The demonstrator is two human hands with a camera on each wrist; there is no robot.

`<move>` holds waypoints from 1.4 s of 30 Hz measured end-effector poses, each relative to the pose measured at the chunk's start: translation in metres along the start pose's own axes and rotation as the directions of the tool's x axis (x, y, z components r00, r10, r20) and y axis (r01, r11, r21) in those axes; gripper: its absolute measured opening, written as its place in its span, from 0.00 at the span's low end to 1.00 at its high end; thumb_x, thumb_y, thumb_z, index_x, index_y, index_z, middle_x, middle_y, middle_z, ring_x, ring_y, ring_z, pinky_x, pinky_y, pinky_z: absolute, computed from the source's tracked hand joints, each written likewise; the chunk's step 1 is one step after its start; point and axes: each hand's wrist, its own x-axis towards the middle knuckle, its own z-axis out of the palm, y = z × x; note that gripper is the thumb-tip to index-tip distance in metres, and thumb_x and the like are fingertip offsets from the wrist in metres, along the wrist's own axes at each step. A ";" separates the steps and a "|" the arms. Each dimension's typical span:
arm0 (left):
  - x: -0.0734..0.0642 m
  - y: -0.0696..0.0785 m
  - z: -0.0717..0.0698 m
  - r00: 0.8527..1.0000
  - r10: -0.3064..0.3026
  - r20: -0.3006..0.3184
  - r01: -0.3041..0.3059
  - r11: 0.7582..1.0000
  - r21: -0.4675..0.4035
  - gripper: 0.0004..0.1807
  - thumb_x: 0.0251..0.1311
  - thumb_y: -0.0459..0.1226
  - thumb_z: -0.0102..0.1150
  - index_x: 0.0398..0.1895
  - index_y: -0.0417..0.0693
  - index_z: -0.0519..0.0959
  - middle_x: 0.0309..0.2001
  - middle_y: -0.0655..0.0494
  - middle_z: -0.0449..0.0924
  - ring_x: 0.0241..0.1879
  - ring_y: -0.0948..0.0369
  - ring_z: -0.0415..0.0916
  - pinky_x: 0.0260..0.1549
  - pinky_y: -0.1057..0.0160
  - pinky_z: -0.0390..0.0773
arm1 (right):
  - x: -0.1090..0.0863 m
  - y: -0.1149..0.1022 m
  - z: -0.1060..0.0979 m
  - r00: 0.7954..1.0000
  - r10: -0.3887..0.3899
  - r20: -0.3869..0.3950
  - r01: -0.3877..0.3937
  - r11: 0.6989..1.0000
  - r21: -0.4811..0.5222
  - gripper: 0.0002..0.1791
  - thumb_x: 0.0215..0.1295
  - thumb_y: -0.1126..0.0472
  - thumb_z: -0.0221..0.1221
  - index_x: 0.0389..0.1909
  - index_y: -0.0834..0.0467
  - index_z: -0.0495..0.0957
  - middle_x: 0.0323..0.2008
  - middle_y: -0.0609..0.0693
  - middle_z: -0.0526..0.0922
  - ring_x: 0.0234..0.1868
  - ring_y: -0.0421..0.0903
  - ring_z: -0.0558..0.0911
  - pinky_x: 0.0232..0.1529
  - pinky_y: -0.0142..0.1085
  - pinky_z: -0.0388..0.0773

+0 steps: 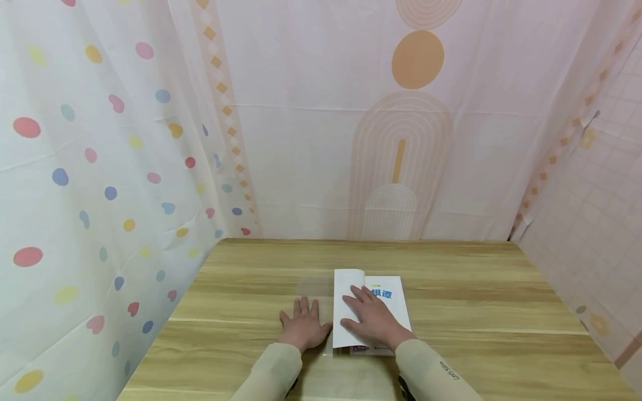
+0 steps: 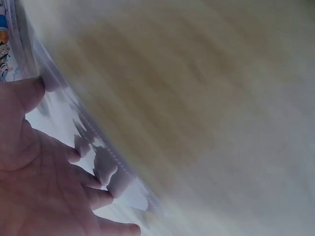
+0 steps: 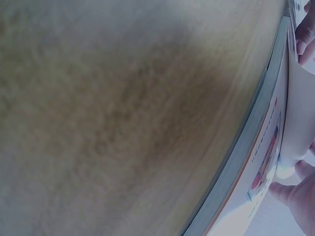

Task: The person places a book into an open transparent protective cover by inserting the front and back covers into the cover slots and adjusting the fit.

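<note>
A book (image 1: 396, 303) with blue characters on its white cover lies on the wooden table, and its thick page edge shows in the right wrist view. A blank white leaf or flap (image 1: 345, 334) is folded leftward over part of it. My right hand (image 1: 373, 318) rests on this flap and the book with fingers spread. To the left, my left hand (image 1: 305, 327) lies flat with spread fingers on a clear plastic sheet (image 1: 316, 286). The sheet's shiny edge shows beside the fingers in the left wrist view. Whether the sheet runs beneath the book is hidden.
The wood-grain table (image 1: 476, 312) extends on both sides of the book. Behind it hangs a pale patterned curtain (image 1: 301, 167), with a dotted curtain (image 1: 100, 223) along the left and another pale curtain (image 1: 597, 223) on the right.
</note>
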 end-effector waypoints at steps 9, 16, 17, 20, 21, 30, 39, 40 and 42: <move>0.004 0.001 0.001 0.999 -0.024 0.023 0.025 0.999 -0.028 0.36 0.71 0.51 0.47 0.74 0.37 0.60 0.75 0.32 0.49 0.75 0.38 0.43 0.62 0.24 0.42 | 0.000 -0.001 0.000 1.000 -0.013 -0.001 0.013 1.000 0.000 0.34 0.71 0.43 0.54 0.70 0.59 0.68 0.74 0.61 0.59 0.74 0.65 0.55 0.70 0.57 0.56; 0.002 0.002 -0.004 1.000 -0.010 0.020 0.011 1.000 -0.017 0.33 0.72 0.48 0.46 0.73 0.37 0.62 0.74 0.33 0.51 0.74 0.38 0.45 0.62 0.24 0.43 | -0.001 -0.002 -0.001 1.000 -0.018 0.000 0.018 1.000 0.010 0.34 0.71 0.43 0.54 0.70 0.60 0.68 0.74 0.62 0.59 0.74 0.66 0.55 0.69 0.58 0.56; 0.002 0.002 -0.005 1.000 -0.008 0.021 0.008 1.000 -0.012 0.33 0.72 0.48 0.46 0.73 0.37 0.62 0.74 0.33 0.51 0.74 0.38 0.45 0.62 0.25 0.44 | -0.001 -0.002 -0.002 1.000 -0.012 0.003 0.012 1.000 0.016 0.34 0.71 0.43 0.54 0.70 0.60 0.68 0.74 0.62 0.59 0.74 0.65 0.55 0.70 0.58 0.56; 0.000 0.002 -0.007 1.000 0.001 0.021 -0.001 1.000 0.006 0.35 0.72 0.51 0.46 0.73 0.38 0.62 0.74 0.33 0.52 0.74 0.38 0.46 0.62 0.25 0.45 | 0.000 -0.002 -0.002 1.000 0.003 0.013 -0.003 1.000 0.010 0.34 0.72 0.43 0.53 0.71 0.59 0.68 0.74 0.61 0.58 0.74 0.64 0.54 0.70 0.57 0.55; 0.000 0.002 -0.007 1.000 0.004 0.021 -0.004 1.000 0.012 0.36 0.71 0.53 0.46 0.73 0.38 0.62 0.74 0.33 0.52 0.74 0.38 0.46 0.62 0.25 0.45 | 0.000 -0.002 -0.002 1.000 0.008 0.016 -0.008 1.000 0.008 0.34 0.72 0.43 0.53 0.71 0.58 0.67 0.74 0.61 0.58 0.75 0.64 0.53 0.71 0.56 0.54; 0.004 0.003 -0.005 0.999 -0.015 0.040 0.015 1.000 -0.013 0.37 0.71 0.52 0.48 0.74 0.37 0.61 0.75 0.32 0.50 0.75 0.37 0.44 0.61 0.24 0.44 | 0.001 0.000 -0.001 1.000 0.012 0.016 -0.012 1.000 0.014 0.34 0.71 0.42 0.54 0.71 0.58 0.67 0.75 0.60 0.58 0.75 0.64 0.53 0.70 0.57 0.55; 0.004 0.002 -0.006 0.999 -0.009 0.040 0.010 1.000 -0.017 0.33 0.71 0.47 0.46 0.73 0.37 0.61 0.74 0.32 0.51 0.74 0.37 0.45 0.61 0.23 0.44 | 0.001 -0.001 -0.001 1.000 0.019 0.025 -0.019 1.000 0.010 0.34 0.71 0.42 0.54 0.71 0.58 0.67 0.75 0.60 0.57 0.75 0.63 0.53 0.71 0.56 0.54; 0.003 0.002 -0.006 0.999 -0.007 0.038 0.007 1.000 -0.011 0.34 0.71 0.48 0.46 0.74 0.37 0.61 0.74 0.32 0.51 0.74 0.37 0.45 0.61 0.23 0.44 | 0.001 -0.001 -0.001 0.999 0.019 0.026 -0.019 1.000 0.011 0.34 0.71 0.42 0.54 0.71 0.58 0.67 0.75 0.60 0.57 0.75 0.63 0.53 0.71 0.56 0.54; 0.002 0.001 -0.007 1.000 -0.001 0.031 0.001 1.000 0.001 0.36 0.70 0.52 0.47 0.74 0.37 0.61 0.74 0.32 0.51 0.74 0.38 0.46 0.61 0.23 0.45 | 0.000 -0.002 -0.002 0.999 0.018 0.026 -0.019 1.000 0.013 0.34 0.71 0.43 0.54 0.71 0.58 0.67 0.75 0.60 0.57 0.75 0.64 0.53 0.71 0.56 0.54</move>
